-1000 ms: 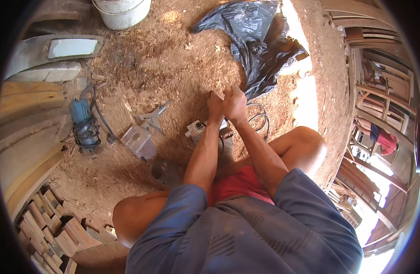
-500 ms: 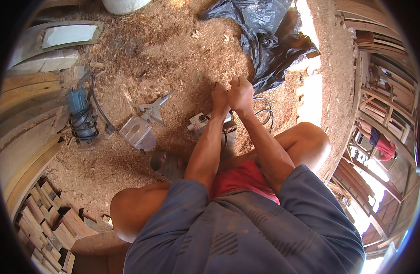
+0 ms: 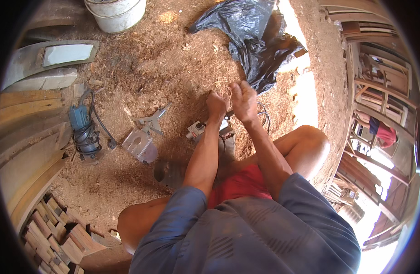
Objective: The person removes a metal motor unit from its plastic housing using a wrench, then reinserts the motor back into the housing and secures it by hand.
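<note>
The left hand is curled with its fingers bunched and the right hand is loosely curled and blurred, so whether either grips anything cannot be told, nor can any completed or outstanding step of the handwork be confirmed. The grey-white power tool lies on the ground below the hands, partly obscured by the left forearm. A clear plate and metal bracket lie apart to its left, and a black plastic sheet crowds the right hand's far side.
</note>
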`<state>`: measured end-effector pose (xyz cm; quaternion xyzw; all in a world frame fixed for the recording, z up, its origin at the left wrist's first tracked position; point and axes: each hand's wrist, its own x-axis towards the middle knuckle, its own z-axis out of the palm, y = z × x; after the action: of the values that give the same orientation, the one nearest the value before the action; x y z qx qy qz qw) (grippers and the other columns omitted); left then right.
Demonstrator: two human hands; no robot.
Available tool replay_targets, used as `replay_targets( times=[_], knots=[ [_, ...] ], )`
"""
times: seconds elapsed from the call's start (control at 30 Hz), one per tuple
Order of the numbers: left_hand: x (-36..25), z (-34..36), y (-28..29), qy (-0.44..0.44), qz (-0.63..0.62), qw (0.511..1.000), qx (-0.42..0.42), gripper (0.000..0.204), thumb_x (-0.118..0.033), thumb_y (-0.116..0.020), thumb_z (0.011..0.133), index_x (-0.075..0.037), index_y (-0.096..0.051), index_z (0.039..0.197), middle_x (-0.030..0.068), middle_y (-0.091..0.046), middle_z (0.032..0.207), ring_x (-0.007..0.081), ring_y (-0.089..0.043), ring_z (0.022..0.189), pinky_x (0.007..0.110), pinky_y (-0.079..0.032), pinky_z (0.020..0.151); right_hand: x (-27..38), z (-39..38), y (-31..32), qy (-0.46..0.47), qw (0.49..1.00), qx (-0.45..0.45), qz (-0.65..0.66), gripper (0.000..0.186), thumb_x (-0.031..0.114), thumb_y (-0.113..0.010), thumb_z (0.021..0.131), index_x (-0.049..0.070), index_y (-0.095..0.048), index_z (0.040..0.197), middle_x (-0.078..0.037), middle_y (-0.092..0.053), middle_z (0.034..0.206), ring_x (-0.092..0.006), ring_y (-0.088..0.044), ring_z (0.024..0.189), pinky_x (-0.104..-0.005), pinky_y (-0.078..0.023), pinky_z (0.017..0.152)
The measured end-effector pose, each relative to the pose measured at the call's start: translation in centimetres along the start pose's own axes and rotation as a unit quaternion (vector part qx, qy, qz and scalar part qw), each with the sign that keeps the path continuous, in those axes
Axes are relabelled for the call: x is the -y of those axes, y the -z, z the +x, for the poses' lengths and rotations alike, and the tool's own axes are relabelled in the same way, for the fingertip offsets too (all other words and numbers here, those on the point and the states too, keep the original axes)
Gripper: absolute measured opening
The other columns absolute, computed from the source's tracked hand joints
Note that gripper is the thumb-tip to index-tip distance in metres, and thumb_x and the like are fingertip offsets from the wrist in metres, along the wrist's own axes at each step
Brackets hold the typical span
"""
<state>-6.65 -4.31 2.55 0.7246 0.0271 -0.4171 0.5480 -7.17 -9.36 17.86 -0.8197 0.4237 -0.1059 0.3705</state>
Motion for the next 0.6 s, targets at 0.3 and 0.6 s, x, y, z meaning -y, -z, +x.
replay_targets(
  times=[0.3,0.6],
  knots=[
    [-1.5,0.7,-0.5,-0.045,-0.011,0.998,-0.03,0.04,-0.034,-0.066,0.086,0.004,-0.057,0.079,0.0213,-0.066,0.074,0.0372,-0.065,0.069,0.049,-0.051,0.073,-10.5,-0.1,3.4,-0.067,0.88,0.296,-0.365,0.033,0.029,-0.056,0.095,0.002,-0.074,0.101,-0.019,-0.073,0.101,-0.0259,-0.069,0.094,-0.0395,-0.055,0.088],
    [-4.1,1.7,3.3,-0.037,-0.19,0.977,-0.088,0.044,-0.039,-0.058,0.096,0.001,-0.05,0.081,0.0115,-0.054,0.074,0.0255,-0.051,0.068,0.045,-0.044,0.071,-11.2,-3.6,0.5,-0.176,0.949,0.247,-0.091,0.024,0.025,-0.062,0.089,0.009,-0.077,0.1,-0.014,-0.075,0.092,-0.0245,-0.072,0.083,-0.038,-0.055,0.078]
  ],
)
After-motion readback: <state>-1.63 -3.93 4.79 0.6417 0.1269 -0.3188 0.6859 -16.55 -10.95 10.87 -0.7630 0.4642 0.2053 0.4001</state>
